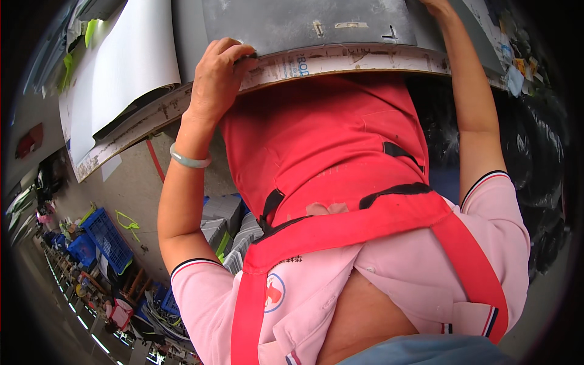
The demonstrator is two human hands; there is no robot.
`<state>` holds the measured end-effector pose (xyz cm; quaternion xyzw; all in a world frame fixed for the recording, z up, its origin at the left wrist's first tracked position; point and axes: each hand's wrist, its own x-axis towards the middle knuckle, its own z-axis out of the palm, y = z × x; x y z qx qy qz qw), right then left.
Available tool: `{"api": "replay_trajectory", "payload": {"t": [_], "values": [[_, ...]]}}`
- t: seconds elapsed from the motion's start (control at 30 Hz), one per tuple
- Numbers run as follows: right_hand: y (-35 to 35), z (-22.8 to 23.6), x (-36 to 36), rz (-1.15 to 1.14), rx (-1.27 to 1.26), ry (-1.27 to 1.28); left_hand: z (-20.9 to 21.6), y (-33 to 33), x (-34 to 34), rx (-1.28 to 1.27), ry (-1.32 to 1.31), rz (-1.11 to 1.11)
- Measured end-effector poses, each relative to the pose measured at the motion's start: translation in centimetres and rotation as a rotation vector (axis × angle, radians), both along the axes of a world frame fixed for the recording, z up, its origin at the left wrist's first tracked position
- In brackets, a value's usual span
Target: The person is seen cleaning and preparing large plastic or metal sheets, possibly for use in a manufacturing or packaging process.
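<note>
Well, worn-edged worktop (389,59) above seemingly concrete floor (134,194).

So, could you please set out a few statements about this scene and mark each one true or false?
1. The left hand is at the front edge of the worktop. True.
2. The bangle is on the right arm. False: it is on the left arm.
3. The curled white sheet lies to the right of the left hand. False: it lies to its left.
4. The right hand is mostly cut off by the top of the picture. True.
5. The apron is blue. False: it is red.
6. A dark grey panel lies between the two hands. True.
</note>
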<state>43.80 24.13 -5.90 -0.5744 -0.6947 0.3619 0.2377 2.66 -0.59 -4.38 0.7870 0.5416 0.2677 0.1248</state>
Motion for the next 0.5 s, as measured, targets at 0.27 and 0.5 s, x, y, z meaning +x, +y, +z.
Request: {"api": "replay_trajectory", "payload": {"t": [0.27,0.5], "values": [[-0.3,0.3,-0.4,-0.004,-0.021,-0.005,-0.2,-0.3,-0.1,0.003,0.000,0.007],[-1.0,0.3,0.4,-0.042,-0.003,0.026,-0.5,0.0,0.6,-0.005,-0.006,0.011]]}}
